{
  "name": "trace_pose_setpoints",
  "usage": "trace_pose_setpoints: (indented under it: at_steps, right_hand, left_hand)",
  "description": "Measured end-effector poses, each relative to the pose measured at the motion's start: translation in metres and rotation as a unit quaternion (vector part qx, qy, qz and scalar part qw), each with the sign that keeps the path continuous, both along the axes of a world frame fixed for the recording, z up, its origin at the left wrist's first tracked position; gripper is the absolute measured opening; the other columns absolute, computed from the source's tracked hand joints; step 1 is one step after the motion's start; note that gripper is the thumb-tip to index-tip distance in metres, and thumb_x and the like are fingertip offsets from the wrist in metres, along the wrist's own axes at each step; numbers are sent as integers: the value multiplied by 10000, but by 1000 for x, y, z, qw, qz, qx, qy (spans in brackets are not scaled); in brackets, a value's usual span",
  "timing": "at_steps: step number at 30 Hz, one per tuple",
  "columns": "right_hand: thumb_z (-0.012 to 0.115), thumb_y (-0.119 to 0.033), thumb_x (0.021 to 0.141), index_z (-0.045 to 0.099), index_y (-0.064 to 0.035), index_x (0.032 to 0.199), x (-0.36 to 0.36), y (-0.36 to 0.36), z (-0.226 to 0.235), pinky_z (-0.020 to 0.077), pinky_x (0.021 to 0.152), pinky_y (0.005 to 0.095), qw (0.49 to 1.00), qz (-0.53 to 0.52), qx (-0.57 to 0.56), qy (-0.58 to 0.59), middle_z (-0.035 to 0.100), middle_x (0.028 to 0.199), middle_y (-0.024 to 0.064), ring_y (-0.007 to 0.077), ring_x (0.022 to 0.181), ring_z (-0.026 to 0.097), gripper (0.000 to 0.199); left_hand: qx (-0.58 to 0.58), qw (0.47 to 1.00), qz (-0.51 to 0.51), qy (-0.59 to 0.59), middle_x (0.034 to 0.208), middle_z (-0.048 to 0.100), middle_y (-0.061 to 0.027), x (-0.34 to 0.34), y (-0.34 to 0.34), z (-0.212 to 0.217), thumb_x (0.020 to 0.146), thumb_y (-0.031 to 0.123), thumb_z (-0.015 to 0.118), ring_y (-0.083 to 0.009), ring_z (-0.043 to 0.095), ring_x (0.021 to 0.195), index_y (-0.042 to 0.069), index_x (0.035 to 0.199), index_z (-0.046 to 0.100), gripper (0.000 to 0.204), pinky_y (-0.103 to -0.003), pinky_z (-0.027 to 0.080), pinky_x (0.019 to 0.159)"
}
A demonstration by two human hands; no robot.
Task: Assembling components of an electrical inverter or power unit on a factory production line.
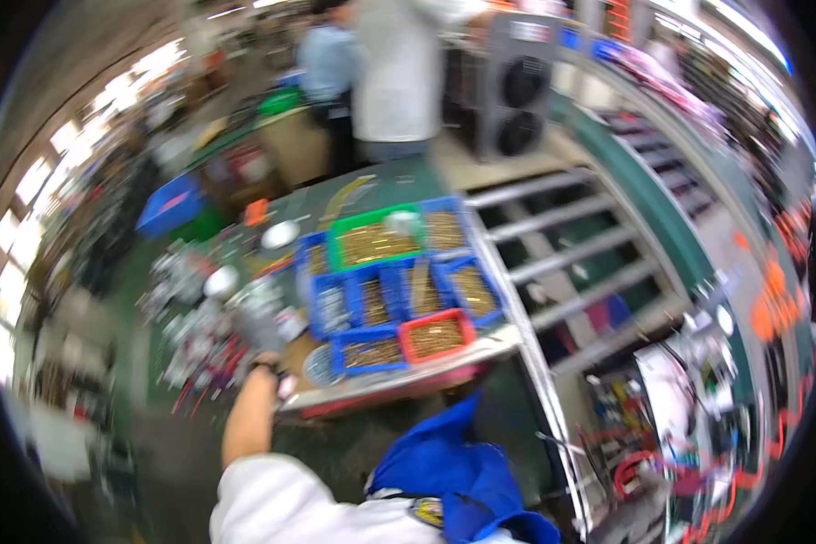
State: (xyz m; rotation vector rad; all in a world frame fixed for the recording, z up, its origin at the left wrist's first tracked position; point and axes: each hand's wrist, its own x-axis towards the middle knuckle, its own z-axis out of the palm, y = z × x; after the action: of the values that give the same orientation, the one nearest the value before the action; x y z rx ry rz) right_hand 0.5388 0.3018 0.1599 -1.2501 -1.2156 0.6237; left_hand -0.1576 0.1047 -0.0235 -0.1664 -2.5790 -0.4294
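Observation:
My left arm reaches forward from the lower edge in a white sleeve, with a dark band at the wrist. My left hand [261, 331] looks grey, as if gloved, and is at the right side of a heap of clear plastic-looking bags and small parts [199, 340]. Motion smears its fingers, so whether it holds anything is hidden. Just right of it are a small white item [290, 324] and a round dish of small grey parts [319, 364]. My right hand is out of the picture.
Blue bins [372, 355], a green tray [335, 247] and a red bin [437, 335] hold brass-coloured parts on the table. A metal roller conveyor [567, 254] runs along its right. Beyond the table stand two people and a grey machine with two dark round openings [517, 91].

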Motion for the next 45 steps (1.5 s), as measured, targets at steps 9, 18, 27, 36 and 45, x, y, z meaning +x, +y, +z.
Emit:
trace_pose_setpoints:
  at_steps: [9, 18, 27, 36, 45]
  right_hand:
    - [401, -346, 1082, 530, -41, 781, 7, 1, -17, 443, 703, 347, 990, -43, -10, -135, 567, 769, 80, 178, 736, 544, 448]
    - [642, -245, 942, 646, -49, 1082, 37, -37, -26, 457, 948, 454, 962, -146, 102, -205, 629, 1137, 161, 337, 1076, 604, 240]
    - [742, -276, 791, 676, -81, 1177, 273, -229, -66, 473, 956, 447, 881, -281, -195, -328, 670, 1120, 158, 348, 1104, 611, 437]
    - [780, -460, 761, 394, -101, 1496, 416, -551, -179, 504, 957, 477, 491, -464, -737, 20, 591, 1344, 209, 378, 1156, 618, 904]
    - [806, -461, 665, 582, -34, 1336, 431, -549, -208, 533, 913, 392, 462, -598, -651, 75, 679, 1193, 229, 337, 1088, 675, 826]
  left_hand:
    - [280, 571, -680, -364, 1162, 632, -127, 356, 211, 150, 919, 255, 667, -215, 613, 1070, -32, 1292, 555, 484, -327, 480, 935]
    - [9, 76, -803, -591, 1086, 686, -52, 633, 247, 243, 1026, 213, 522, -100, 602, 986, -22, 1224, 640, 330, -276, 485, 876]
    - [-72, 162, -737, -652, 560, 405, 38, 744, 205, 217, 1046, 298, 509, -56, 360, 449, 25, 1075, 590, 287, -239, 246, 413]
    - [-135, 243, -735, -618, 702, 464, 75, 817, 174, 189, 1060, 193, 508, -25, 378, 581, 19, 1141, 641, 233, -204, 281, 516]
    - [-206, 247, -760, -565, 543, 477, 10, 830, 188, 166, 1020, 354, 532, -84, 423, 419, 21, 1014, 586, 338, -246, 301, 402]
